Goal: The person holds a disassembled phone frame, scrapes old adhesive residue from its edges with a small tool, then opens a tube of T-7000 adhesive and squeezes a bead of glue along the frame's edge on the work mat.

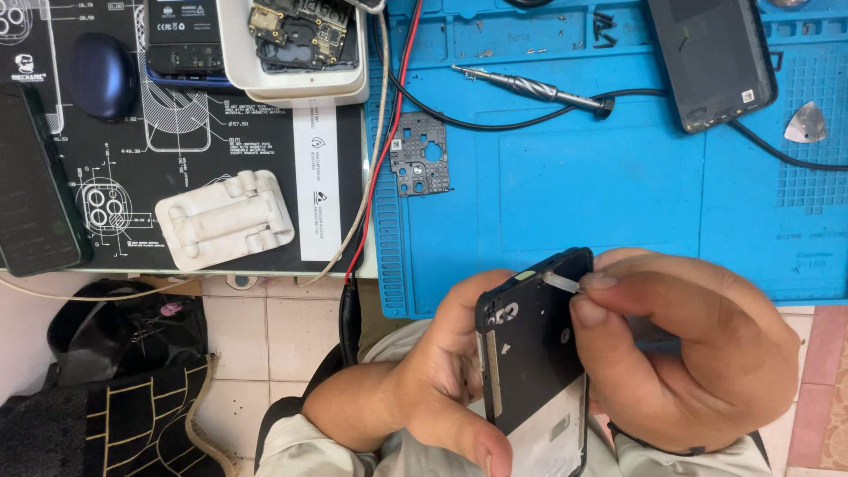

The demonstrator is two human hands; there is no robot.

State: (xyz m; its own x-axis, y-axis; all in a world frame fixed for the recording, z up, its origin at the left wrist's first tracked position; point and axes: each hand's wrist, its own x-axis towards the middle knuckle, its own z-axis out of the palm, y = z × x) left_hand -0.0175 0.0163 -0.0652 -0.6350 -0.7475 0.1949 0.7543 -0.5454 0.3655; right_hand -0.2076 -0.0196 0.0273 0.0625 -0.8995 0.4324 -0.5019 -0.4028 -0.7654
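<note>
Peeling a thin pale strip [561,283] off an opened phone [530,353], held near, off the surface's edge.

Left hand [442,380] clasps the phone's left edge; right hand [698,353] pinches the strip at its top corner (light, stiff, likely fragile, best gripped by the rims). Farther off lie a white stand [225,219], a small perforated plate [420,153], a screwdriver [530,88] and cables on the blue mat [601,194], none obstructing.

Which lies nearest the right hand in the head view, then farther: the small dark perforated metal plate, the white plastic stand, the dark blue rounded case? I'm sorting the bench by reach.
1. Small dark perforated metal plate: on the blue mat, up-left of the right hand.
2. White plastic stand: on the black printed mat, further left.
3. Dark blue rounded case: far upper left.
</note>
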